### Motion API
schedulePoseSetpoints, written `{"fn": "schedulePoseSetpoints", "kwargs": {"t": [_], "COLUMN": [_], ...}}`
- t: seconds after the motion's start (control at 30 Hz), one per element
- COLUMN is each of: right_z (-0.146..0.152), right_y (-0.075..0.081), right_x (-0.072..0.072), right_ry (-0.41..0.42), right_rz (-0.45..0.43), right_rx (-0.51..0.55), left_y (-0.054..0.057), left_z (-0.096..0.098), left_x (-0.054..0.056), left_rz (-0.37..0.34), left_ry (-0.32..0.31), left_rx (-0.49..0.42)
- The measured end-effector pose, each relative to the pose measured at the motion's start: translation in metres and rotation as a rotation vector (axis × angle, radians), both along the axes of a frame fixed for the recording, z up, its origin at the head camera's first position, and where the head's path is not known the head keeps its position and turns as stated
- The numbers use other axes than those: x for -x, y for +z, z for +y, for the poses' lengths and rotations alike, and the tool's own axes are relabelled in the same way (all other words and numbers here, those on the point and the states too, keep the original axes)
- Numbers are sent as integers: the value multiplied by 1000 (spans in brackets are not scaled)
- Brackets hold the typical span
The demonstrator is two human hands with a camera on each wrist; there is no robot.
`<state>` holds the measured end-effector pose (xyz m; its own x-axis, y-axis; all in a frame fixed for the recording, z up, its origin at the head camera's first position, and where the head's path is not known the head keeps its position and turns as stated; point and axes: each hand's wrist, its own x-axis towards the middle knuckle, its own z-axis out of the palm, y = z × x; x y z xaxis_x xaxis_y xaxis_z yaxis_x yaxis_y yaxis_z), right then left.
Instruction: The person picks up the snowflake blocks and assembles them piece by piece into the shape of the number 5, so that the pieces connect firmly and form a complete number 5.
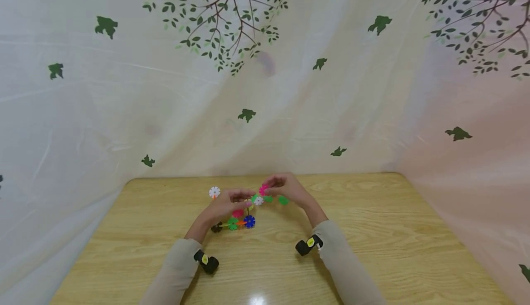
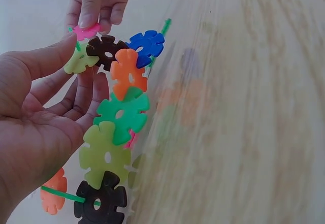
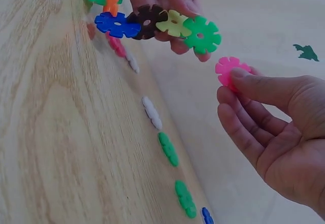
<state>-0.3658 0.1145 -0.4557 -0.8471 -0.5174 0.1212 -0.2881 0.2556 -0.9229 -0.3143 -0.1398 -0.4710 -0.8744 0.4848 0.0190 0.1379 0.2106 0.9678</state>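
My left hand [image 1: 225, 204] holds a chain of interlocked notched flower discs near its far end, thumb against a yellow-green disc [image 2: 80, 61]. Beyond that disc, a green disc [image 3: 210, 38] forms the chain's tip in the right wrist view. Back along the chain come a black disc [image 3: 148, 25], a blue disc [image 3: 117, 27], an orange disc [image 2: 127, 79], a teal-green disc [image 2: 124, 113] and another black disc [image 2: 101, 209]. A pink flower disc [image 3: 223, 67] is pinched between thumb and fingers of my right hand [image 1: 288, 189], close to the green tip; a small gap shows in the right wrist view.
Loose discs lie on the wooden table [image 1: 372, 240] past the hands: a white one [image 3: 151, 113], two green ones [image 3: 168, 149] and a blue one [image 3: 207, 216]. Another white disc [image 1: 214, 192] stands left of my left hand. A leaf-printed curtain [image 1: 290, 125] hangs behind the table.
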Motion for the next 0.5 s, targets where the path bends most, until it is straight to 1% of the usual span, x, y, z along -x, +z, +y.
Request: {"fn": "schedulePoseSetpoints", "kwargs": {"t": [0.13,0.23,0.37,0.5], "right_z": [-4,-5,-6,-4], "right_y": [3,3,3,2], "right_x": [-3,-4,-4,-5], "right_ry": [-5,8,33,43], "right_rz": [-49,-76,-90,-89], "right_rx": [47,79,105,105], "left_y": [-1,-1,-2,-2], "left_z": [-1,-1,-1,0], "left_x": [0,-1,0,0], "left_rz": [6,13,12,8], "left_ry": [5,2,0,-8], "left_rx": [8,5,-9,-16]}}
